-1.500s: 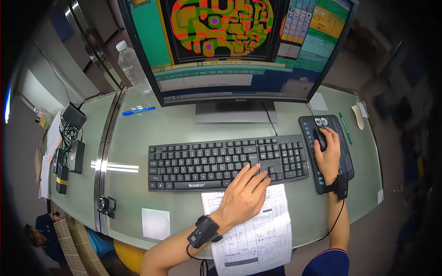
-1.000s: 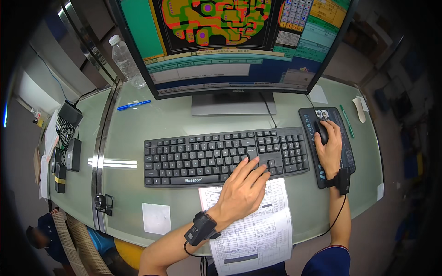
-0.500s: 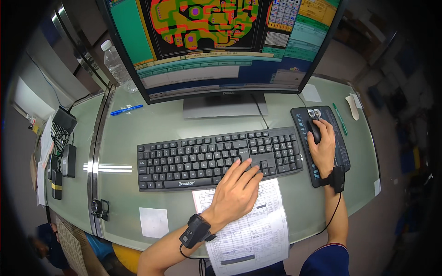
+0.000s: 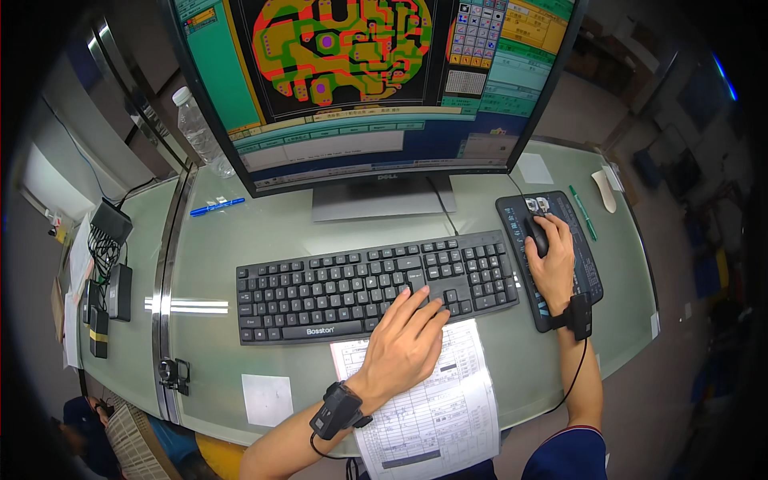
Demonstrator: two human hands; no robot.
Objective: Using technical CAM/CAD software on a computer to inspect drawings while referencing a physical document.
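My left hand (image 4: pixel 404 344) lies over the right part of a black keyboard (image 4: pixel 300 300). Its fingers are stretched and slightly apart, with the tips at the keys near the enter and arrow keys; it holds nothing. Under its palm and wrist is a printed form sheet (image 4: pixel 436 424) on the near edge of the desk. My right hand (image 4: pixel 554 268) is curved around a black computer mouse (image 4: pixel 539 238), which rests on a dark mouse pad (image 4: pixel 588 276). Part of the mouse is hidden by the fingers. Behind the keyboard, a monitor (image 4: pixel 352 152) displays a round circuit layout in red, green and ochre.
Left of the monitor stand a clear plastic bottle (image 4: pixel 196 128) and a blue pen (image 4: pixel 218 207). A green pen (image 4: pixel 584 213) lies right of the mouse pad. Black power adapters (image 4: pixel 120 292) with bundled cables sit at far left. A white paper square (image 4: pixel 268 399) lies near the front edge.
The view has shifted slightly, so the desk and monitor appear lower. Both hands keep about the same places on the keyboard and mouse.
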